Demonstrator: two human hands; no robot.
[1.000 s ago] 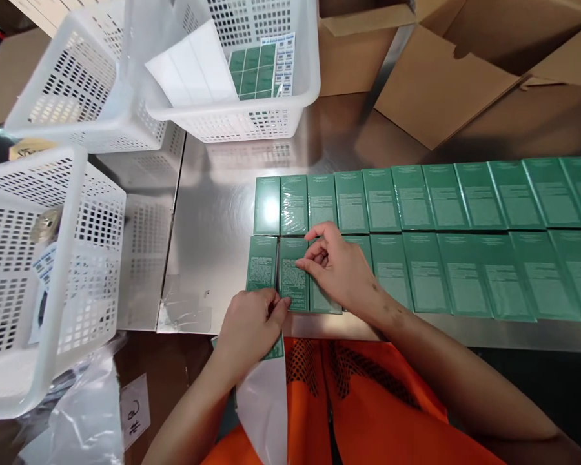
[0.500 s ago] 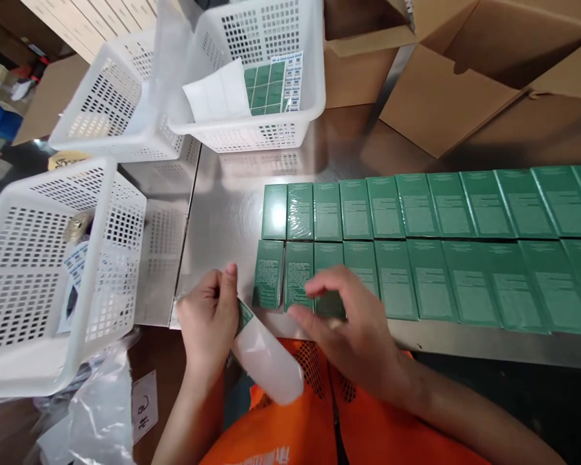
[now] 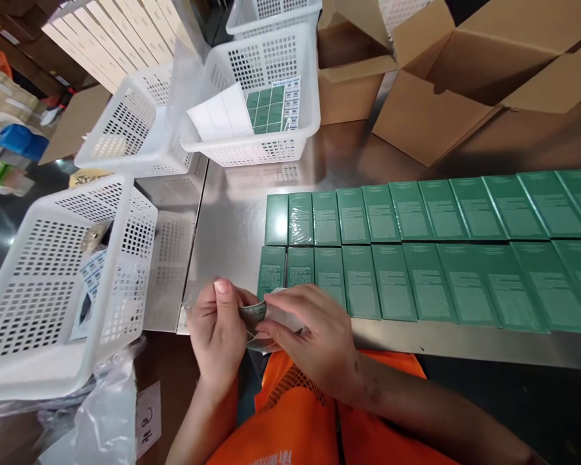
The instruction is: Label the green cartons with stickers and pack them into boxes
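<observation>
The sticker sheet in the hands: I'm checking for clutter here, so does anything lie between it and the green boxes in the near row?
Nothing visible. The left hand and right hand pinch the sticker sheet just before the near row of green boxes; only bare steel table lies between.

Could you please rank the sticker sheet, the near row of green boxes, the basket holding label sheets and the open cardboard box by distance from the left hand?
From the left hand:
1. Sticker sheet, in its fingers.
2. Near row of green boxes, just right.
3. Basket holding label sheets, beyond.
4. Open cardboard box, far right.
</observation>
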